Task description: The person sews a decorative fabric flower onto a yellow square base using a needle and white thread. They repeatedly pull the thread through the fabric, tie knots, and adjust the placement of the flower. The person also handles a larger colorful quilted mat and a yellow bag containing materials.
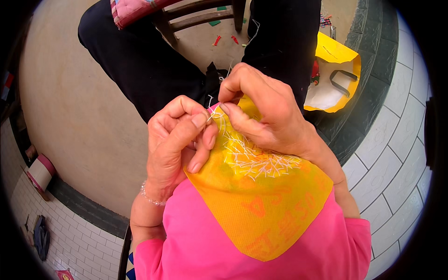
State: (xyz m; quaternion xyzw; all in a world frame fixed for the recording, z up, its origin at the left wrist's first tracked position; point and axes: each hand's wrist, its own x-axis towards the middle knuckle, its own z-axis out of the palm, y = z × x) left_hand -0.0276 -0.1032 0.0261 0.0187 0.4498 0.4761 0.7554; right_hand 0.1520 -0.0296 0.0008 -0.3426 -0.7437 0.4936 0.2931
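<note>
A yellow fabric piece [259, 199] lies over the front of my pink shirt, bearing faded printed writing. White thread stitches [266, 164] form a dense curved band across it, with many short loose ends. My left hand [182, 136] pinches white thread and the fabric's upper left edge between thumb and fingertips. Close by on the right, my right hand [266, 108] has its thumb and index finger together at the thread near the same edge. Whether a needle is between them cannot be told. A beaded bracelet circles my left wrist.
A wooden chair [199, 19] with a pink cushion [134, 10] stands before my knees. Red and green scraps lie on the floor beneath. At right, a yellow bag [337, 52] with a dark handle rests by the dark tiled edge [372, 80]. A white-and-pink object [41, 171] sits far left.
</note>
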